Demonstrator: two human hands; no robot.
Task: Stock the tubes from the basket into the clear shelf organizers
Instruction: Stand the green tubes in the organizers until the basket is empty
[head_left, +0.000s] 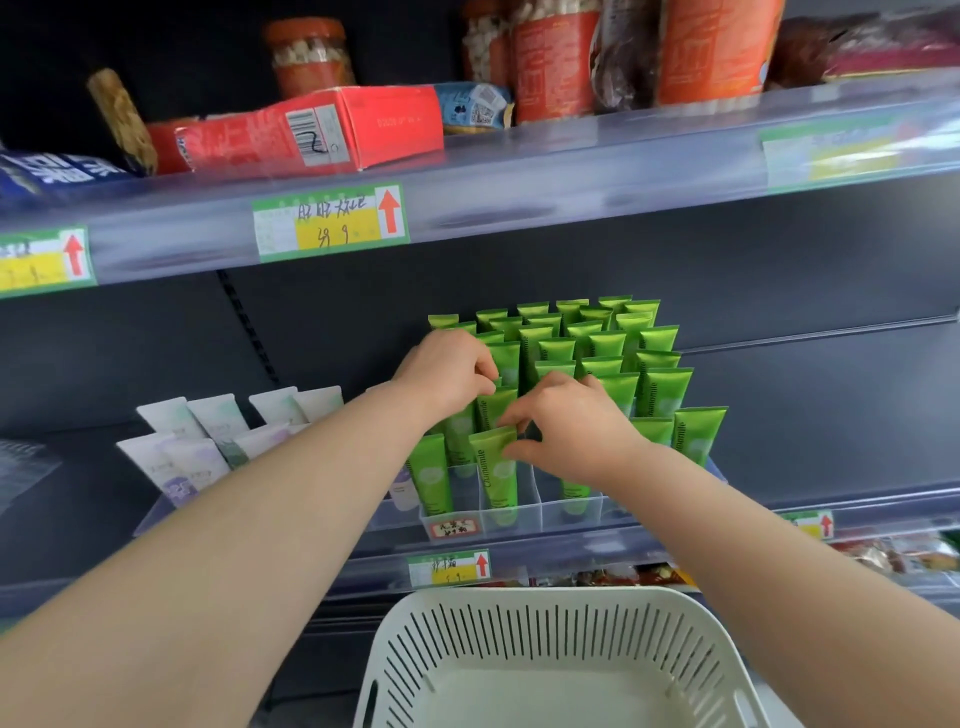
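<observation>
Several green tubes (660, 389) stand upright in a clear shelf organizer (550, 512) on the middle shelf. My right hand (576, 426) pinches the top of a front-row green tube (496, 467) that stands in a front compartment. My left hand (447, 369) grips the top of another green tube (493, 402) one row behind it. The white slotted basket (561, 660) sits below at the bottom of the view; no tubes show inside it.
White and lilac tubes (208, 441) stand in an organizer to the left. An upper shelf (519, 171) with red boxes and jars overhangs the work area. Price tags line the shelf edges. Snack packets lie on the lower shelf at right.
</observation>
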